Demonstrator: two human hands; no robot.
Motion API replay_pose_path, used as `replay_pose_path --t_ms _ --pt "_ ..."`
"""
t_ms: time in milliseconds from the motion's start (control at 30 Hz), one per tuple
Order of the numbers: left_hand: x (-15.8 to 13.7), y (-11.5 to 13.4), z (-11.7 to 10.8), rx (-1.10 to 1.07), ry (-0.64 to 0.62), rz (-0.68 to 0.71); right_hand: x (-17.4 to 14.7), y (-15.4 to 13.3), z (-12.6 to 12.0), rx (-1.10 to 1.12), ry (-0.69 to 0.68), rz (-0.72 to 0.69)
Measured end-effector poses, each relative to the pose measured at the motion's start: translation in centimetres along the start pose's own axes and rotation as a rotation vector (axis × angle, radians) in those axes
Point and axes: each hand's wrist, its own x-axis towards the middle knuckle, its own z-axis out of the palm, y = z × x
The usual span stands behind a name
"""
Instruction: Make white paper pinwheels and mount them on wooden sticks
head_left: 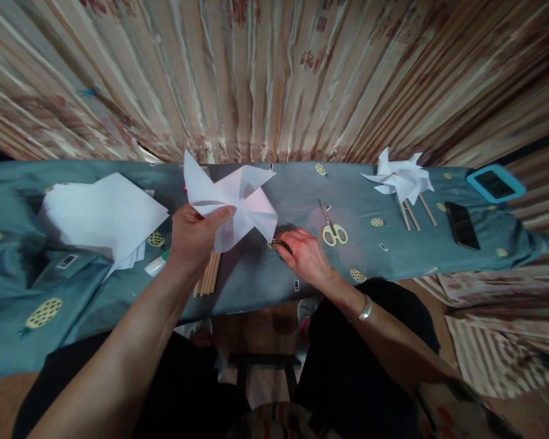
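Observation:
My left hand (196, 235) holds a white paper pinwheel (244, 210), its thumb pressed on the folded middle. The blades fan out up, right and down. Just right of the lowest blade, my right hand (304, 256) is closed in a pinch low over the cloth. Something small and dark shows at its fingertips, too small to name. Beneath the left hand lies a bundle of wooden sticks (208, 277). Yellow-handled scissors (333, 231) rest on the cloth to the right of my right hand.
A stack of white paper (103, 213) lies at the left, with a white tube (157, 264) beside it. Toward the right are finished pinwheels (405, 177) on sticks, a dark phone (461, 225) and a blue-framed device (496, 183). A curtain (274, 79) hangs behind the cloth-covered table (256, 286).

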Motion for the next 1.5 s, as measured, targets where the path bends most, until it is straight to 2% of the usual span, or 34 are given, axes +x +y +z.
replay_pose_path --t_ms 200,700,800,900,1000,1067,1133,1367,1500 --pt "-0.2 -0.7 0.0 0.031 -0.054 -0.030 0.1 -0.9 0.4 -0.197 -0.081 -0.059" --pt "-0.3 -1.7 0.0 0.048 -0.069 -0.028 -0.6 -0.3 -0.1 -0.145 -0.093 -0.040" --pt "-0.4 -1.7 0.0 0.046 -0.070 -0.039 -0.7 0.3 -0.8 -0.129 -0.097 0.002" --pt "-0.5 -1.7 0.1 0.069 -0.061 -0.029 -0.8 1.1 -2.6 0.008 -0.034 0.103" --pt "-0.6 -1.6 0.3 0.107 -0.058 -0.002 -0.8 1.3 -4.9 0.320 0.143 0.222" --pt "-0.8 -1.7 0.5 0.124 -0.069 0.006 -0.9 0.8 -6.2 0.536 0.258 0.244" --pt "-0.9 -1.8 0.8 0.134 -0.084 0.007 -1.0 -0.4 -6.8 0.636 0.319 0.228" --pt "-1.4 -2.6 1.2 0.221 -0.148 0.022 -0.9 -4.1 -6.2 0.381 0.294 0.003" --pt "-1.7 -2.7 1.3 0.223 -0.194 0.058 -0.7 -4.1 -5.4 0.296 0.335 0.004"
